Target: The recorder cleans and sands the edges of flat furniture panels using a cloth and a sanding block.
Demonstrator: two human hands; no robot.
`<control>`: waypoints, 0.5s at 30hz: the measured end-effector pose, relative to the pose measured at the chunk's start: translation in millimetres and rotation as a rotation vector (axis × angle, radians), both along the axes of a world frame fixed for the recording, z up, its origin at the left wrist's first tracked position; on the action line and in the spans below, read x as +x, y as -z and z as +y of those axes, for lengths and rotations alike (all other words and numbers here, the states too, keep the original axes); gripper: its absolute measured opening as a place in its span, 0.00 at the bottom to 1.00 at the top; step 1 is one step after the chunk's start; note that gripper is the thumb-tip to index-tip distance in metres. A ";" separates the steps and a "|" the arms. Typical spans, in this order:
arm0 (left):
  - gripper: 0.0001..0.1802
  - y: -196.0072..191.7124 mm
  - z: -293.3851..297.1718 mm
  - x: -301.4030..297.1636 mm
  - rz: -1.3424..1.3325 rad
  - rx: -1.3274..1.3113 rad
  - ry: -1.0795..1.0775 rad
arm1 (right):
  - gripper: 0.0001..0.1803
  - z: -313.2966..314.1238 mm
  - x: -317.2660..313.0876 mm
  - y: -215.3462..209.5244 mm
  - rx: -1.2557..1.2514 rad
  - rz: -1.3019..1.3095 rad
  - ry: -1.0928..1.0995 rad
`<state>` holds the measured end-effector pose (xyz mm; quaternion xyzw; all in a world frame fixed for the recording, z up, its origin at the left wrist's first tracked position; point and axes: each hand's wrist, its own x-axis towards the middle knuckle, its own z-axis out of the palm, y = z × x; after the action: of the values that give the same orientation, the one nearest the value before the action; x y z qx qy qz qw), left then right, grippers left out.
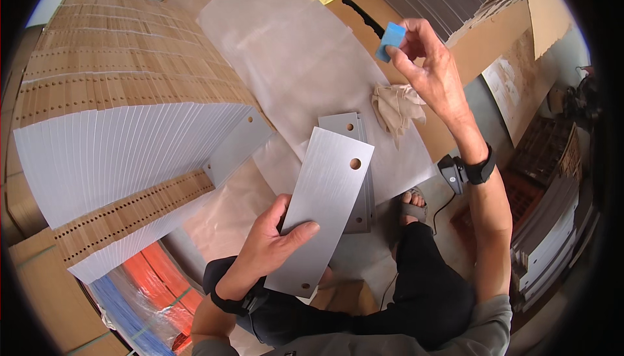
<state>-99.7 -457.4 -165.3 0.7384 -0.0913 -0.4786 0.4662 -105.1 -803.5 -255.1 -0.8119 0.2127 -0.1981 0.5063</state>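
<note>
- My left hand (270, 242) is clamped on a brushed metal plate (328, 210), thumb across its face and fingers behind it, and I hold it tilted above my lap.
- My right hand (426, 63) is raised well away from that plate, its fingertips pinched shut on a small blue block (392, 39).
- The block is not touching the plate, so I judge this plate not yet worked on with it.
- Just behind the held plate, a short stack of like plates (344, 125) lies on the translucent sheet (292, 50) covering the desk (221, 219); I cannot tell whether they are done or waiting.
- A crumpled beige rag (395, 106) lies on the sheet below my right hand.
- To my left, a long fanned row of plates (117, 141) with cardboard strips between them fills the desk; one plate (239, 145) at its near end lies flatter and sticks out toward the stack.
- By that row, I judge much of the batch handled, though how much remains is unclear.
</note>
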 end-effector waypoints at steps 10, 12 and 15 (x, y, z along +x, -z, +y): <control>0.22 2.2 6.9 3.4 -0.047 -0.011 -0.034 | 0.15 -42.1 136.2 95.9 -0.013 0.140 0.012; 0.21 6.0 6.6 7.4 -0.020 -0.024 -0.067 | 0.15 -48.7 160.0 108.2 -0.027 0.136 0.059; 0.20 8.5 3.7 15.2 0.029 -0.019 -0.143 | 0.19 -62.0 192.7 126.1 -0.034 0.150 0.173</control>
<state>-84.5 -453.8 -173.8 0.7316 -0.0360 -0.4538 0.5074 87.5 -865.5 -381.3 -0.8116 0.3156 -0.1833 0.4562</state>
